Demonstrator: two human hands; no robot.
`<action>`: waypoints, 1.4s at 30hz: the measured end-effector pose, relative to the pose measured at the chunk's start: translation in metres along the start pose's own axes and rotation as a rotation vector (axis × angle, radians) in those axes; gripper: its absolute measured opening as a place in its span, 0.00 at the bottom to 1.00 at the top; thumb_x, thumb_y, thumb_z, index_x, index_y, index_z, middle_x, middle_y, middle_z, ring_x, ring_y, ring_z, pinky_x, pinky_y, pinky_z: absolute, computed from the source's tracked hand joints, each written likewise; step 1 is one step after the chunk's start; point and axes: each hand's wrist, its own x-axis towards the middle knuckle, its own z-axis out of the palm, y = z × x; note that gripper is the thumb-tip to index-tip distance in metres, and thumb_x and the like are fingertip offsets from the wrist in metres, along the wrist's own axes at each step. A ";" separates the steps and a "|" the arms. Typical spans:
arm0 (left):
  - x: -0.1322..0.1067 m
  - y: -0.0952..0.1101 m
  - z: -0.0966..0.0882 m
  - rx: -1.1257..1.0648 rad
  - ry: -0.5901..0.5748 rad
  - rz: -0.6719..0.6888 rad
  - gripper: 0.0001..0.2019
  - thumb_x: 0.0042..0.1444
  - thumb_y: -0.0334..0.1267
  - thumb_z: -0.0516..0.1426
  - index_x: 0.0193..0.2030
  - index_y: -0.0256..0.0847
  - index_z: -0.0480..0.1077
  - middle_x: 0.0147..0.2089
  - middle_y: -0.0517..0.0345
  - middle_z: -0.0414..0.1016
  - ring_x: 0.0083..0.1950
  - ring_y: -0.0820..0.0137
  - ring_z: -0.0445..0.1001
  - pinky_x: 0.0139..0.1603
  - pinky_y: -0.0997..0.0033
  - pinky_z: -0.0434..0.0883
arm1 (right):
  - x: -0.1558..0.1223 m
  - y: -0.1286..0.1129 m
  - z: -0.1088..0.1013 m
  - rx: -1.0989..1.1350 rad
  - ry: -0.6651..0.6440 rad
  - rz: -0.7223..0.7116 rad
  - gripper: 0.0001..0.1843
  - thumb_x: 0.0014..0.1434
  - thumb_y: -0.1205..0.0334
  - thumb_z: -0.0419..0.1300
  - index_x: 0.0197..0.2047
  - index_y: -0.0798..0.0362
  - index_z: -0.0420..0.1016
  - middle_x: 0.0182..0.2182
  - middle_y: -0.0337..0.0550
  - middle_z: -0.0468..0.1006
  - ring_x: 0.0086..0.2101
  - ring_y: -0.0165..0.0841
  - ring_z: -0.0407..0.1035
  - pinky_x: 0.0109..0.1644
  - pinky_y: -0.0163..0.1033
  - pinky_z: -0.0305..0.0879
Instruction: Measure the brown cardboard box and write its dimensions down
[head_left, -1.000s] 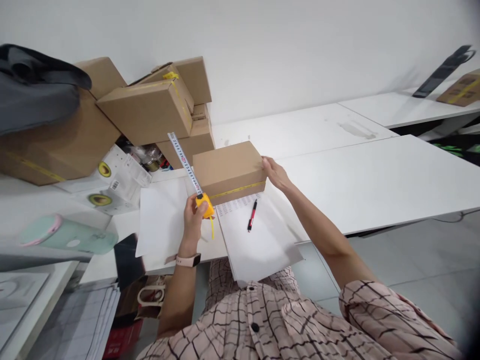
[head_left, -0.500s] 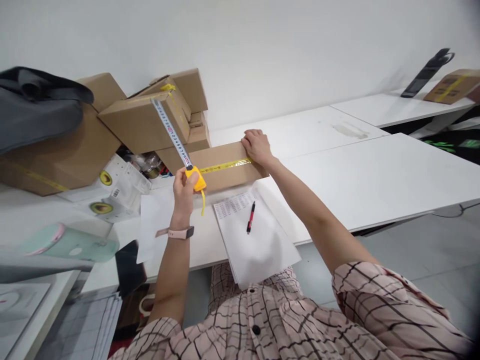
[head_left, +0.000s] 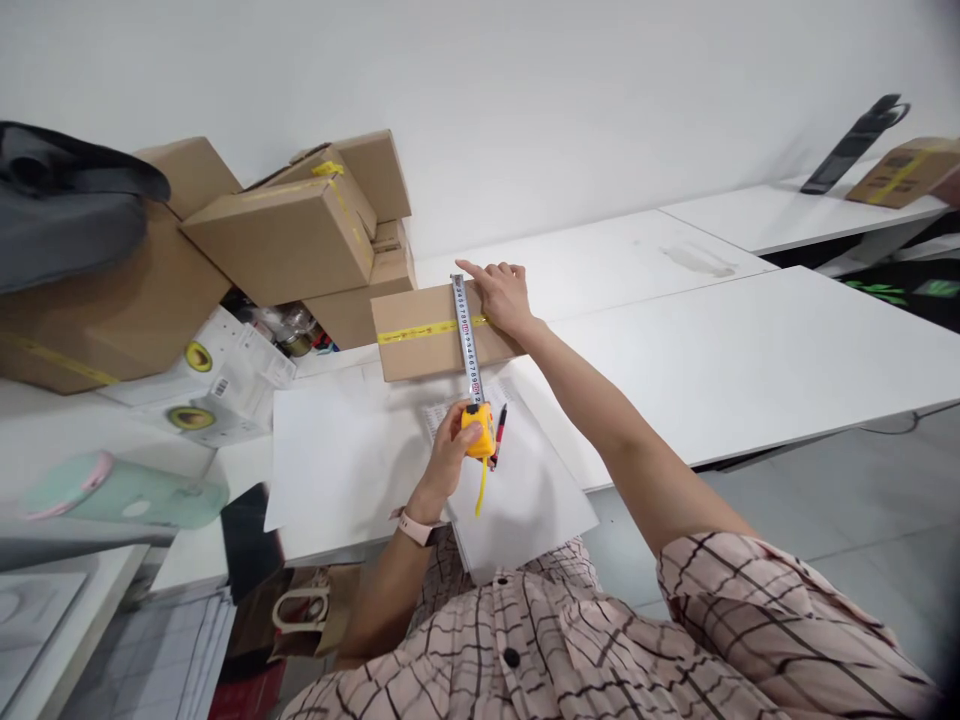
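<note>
My left hand is closed around a yellow tape measure, held above the papers. Its silver blade is drawn out and runs across the top of a long cardboard box, reaching its far edge. A strip of yellow tape runs lengthwise along that box. At the box's right end lies my right hand, its index finger stretched left near the blade's tip and the other fingers bent and apart. Behind the tape measure, a red and black pen rests on a stack of printed sheets, partly covered.
Cardboard boxes are piled at the left by the wall. White boxes with avocado pictures and a mint-green tumbler stand nearer. A blank sheet lies on the white table. A dark bottle stands far right.
My left hand has brought the tape measure right and nearer to me, swinging the blade over the box. My right index finger has stretched out towards the blade's tip.
</note>
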 end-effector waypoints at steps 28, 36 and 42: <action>-0.045 -0.059 -0.025 0.065 0.062 0.169 0.36 0.49 0.52 0.69 0.61 0.45 0.61 0.52 0.46 0.77 0.45 0.62 0.79 0.45 0.61 0.78 | -0.036 -0.016 0.006 -0.060 0.135 -0.058 0.32 0.72 0.41 0.40 0.67 0.49 0.65 0.51 0.54 0.73 0.53 0.48 0.61 0.61 0.54 0.49; -0.103 -0.066 -0.036 0.313 -0.052 -0.009 0.39 0.51 0.50 0.66 0.67 0.44 0.59 0.56 0.46 0.75 0.47 0.62 0.77 0.46 0.63 0.76 | -0.142 -0.032 0.011 0.220 0.161 0.026 0.27 0.72 0.43 0.44 0.57 0.48 0.75 0.52 0.51 0.77 0.54 0.44 0.65 0.64 0.55 0.51; -0.107 -0.049 -0.030 0.813 -0.177 -0.080 0.40 0.47 0.45 0.67 0.68 0.44 0.62 0.53 0.53 0.75 0.46 0.62 0.75 0.49 0.61 0.74 | -0.155 -0.035 -0.052 0.836 0.300 0.353 0.31 0.71 0.35 0.40 0.53 0.46 0.75 0.29 0.40 0.73 0.34 0.35 0.69 0.43 0.43 0.67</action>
